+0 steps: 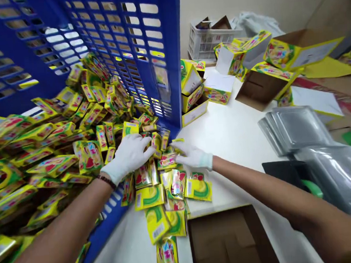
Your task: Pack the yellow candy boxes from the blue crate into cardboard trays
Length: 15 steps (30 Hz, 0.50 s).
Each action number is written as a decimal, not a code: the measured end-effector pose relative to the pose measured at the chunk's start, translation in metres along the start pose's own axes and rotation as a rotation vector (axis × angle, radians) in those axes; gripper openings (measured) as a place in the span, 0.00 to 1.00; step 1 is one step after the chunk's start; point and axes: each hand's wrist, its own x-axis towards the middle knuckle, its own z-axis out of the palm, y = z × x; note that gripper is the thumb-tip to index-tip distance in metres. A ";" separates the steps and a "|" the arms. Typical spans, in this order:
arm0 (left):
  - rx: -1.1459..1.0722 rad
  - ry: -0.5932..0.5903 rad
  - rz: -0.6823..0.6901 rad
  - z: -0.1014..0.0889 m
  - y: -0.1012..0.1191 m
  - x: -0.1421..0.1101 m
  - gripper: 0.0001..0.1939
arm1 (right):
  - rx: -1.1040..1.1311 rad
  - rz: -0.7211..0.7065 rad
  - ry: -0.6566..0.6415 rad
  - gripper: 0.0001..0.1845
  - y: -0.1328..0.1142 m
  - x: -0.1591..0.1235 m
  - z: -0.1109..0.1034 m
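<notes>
My left hand [131,153], in a white glove, rests over small yellow packets at the open corner of a blue plastic crate [170,59]. Its thumb is apart from the fingers, which lie on the packets with their tips partly hidden. My right hand [192,155], gloved too, reaches in from the other side. Its fingers are apart and touch a packet [167,161] at the edge of the pile. More flat packets [150,196] with red and green prints lie loose on the white table below both hands. A heap of packets [87,154] fills the crate on the left.
An open cardboard box [232,240] sits at the table's near edge. Stacks of clear plastic trays [303,127] lie to the right. Several yellow printed boxes [259,84] stand behind, some open. A white crate [201,40] stands against the wall.
</notes>
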 end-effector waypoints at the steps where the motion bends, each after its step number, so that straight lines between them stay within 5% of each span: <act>1: -0.002 0.012 -0.019 -0.003 0.011 -0.017 0.22 | -0.015 0.029 0.036 0.28 -0.004 -0.024 -0.005; 5: -0.054 0.138 -0.244 -0.014 0.070 -0.079 0.20 | -0.115 0.254 -0.039 0.17 -0.015 -0.103 -0.019; 7: -0.185 0.081 -0.309 -0.014 0.107 -0.098 0.17 | -0.173 0.336 -0.153 0.17 -0.021 -0.125 -0.019; 11: -0.350 -0.174 -0.419 0.000 0.164 -0.097 0.22 | -0.372 0.329 -0.315 0.36 -0.043 -0.129 -0.006; 15: -0.396 -0.204 -0.482 0.009 0.174 -0.075 0.39 | -0.577 0.202 -0.325 0.42 -0.063 -0.106 0.015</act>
